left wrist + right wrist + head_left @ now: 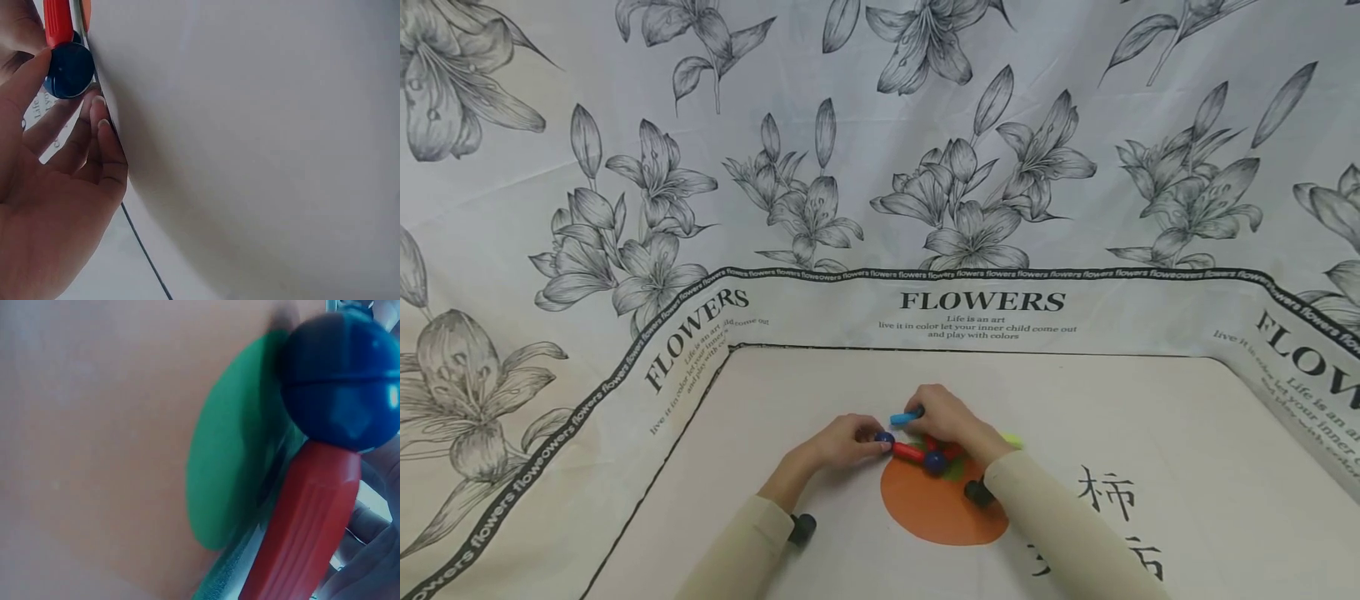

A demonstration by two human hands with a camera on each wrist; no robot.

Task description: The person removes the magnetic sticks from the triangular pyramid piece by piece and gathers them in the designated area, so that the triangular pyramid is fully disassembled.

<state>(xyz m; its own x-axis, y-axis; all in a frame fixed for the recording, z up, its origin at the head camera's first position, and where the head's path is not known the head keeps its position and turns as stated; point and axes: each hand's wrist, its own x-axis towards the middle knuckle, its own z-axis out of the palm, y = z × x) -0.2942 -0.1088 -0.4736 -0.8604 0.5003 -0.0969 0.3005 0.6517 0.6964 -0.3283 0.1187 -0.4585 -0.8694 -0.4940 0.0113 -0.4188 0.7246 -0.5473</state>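
My left hand (846, 440) pinches a dark blue ball (884, 437) between thumb and fingers, its other fingers down by the table in the left wrist view. From that ball a red rod (910, 452) runs to a second blue ball (935, 462). Another red rod (952, 451) leads on from the second ball, partly hidden under my right hand. In the right wrist view a blue ball (344, 381) joins a red rod (306, 525). My right hand (946, 413) grips a light blue rod (904, 418) just above and behind the left-hand ball.
A printed orange fruit (943, 508) with a green leaf (222, 450) lies beneath the rods on the pale tabletop (820, 375). A yellow-green piece (1012, 440) shows beyond my right wrist. Black printed characters (1107, 493) are at right. A flower-printed cloth (820, 308) rises behind.
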